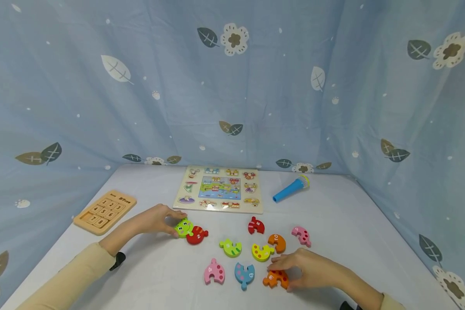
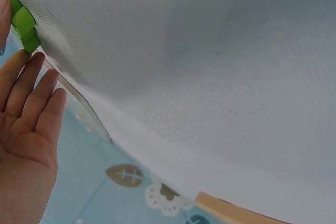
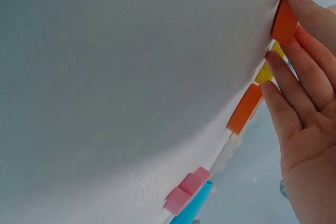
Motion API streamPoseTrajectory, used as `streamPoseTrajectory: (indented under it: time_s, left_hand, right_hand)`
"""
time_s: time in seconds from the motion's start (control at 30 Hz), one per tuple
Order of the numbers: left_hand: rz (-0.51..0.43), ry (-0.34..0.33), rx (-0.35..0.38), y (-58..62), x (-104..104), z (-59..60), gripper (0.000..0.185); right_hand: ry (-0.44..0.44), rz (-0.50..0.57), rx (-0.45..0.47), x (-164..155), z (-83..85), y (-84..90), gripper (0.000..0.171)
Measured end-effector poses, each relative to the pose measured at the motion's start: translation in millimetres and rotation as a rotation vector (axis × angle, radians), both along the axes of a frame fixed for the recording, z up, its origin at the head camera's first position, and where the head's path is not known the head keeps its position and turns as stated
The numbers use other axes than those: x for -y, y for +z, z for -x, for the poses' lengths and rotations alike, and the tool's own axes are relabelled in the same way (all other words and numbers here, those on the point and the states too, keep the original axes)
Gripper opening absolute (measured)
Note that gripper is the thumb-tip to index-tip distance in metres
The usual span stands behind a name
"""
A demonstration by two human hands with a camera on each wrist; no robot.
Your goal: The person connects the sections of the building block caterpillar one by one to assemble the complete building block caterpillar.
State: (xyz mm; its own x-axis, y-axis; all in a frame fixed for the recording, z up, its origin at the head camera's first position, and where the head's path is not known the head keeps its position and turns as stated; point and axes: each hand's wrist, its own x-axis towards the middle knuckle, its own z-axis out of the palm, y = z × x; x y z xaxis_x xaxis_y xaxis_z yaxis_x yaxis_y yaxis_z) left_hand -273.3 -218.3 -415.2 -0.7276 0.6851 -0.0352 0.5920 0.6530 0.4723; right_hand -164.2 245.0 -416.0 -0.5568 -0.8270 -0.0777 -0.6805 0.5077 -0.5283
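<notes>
My left hand [image 1: 159,219] holds a green caterpillar-face puzzle piece [image 1: 183,228] between thumb and fingers. The red piece marked 2 [image 1: 196,235] sits against the face's right side. In the left wrist view the green piece [image 2: 24,24] shows its edge at the fingertips. At the near right, my right hand [image 1: 310,269] pinches an orange spotted puzzle piece [image 1: 276,279] lying on the table. Its thumb and a finger are on either side of the orange piece [image 3: 286,19] in the right wrist view. A yellow piece [image 1: 261,253] lies just beyond that hand.
Other curved number pieces lie about: red [image 1: 256,225], orange 10 [image 1: 277,243], pink [image 1: 302,236], green [image 1: 231,248], pink 4 [image 1: 215,272] and blue [image 1: 244,275]. Behind them are a picture board [image 1: 218,189] and a toy microphone [image 1: 291,189]. A wooden number board [image 1: 105,212] is at left.
</notes>
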Motion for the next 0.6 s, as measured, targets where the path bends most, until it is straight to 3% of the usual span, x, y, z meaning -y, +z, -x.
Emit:
streamPoseTrajectory:
  time_s: [0.3, 0.6]
  left_hand:
    - [-0.009, 0.014, 0.008, -5.5, 0, -3.4, 0.063]
    - [-0.006, 0.031, -0.004, -3.1, 2, -2.9, 0.063]
  right_hand:
    - [-0.040, 0.083, 0.015, 7, -5.8, 6.8, 0.046]
    - [-0.153, 0.138, -0.037, 28, -0.9, 21.6, 0.047]
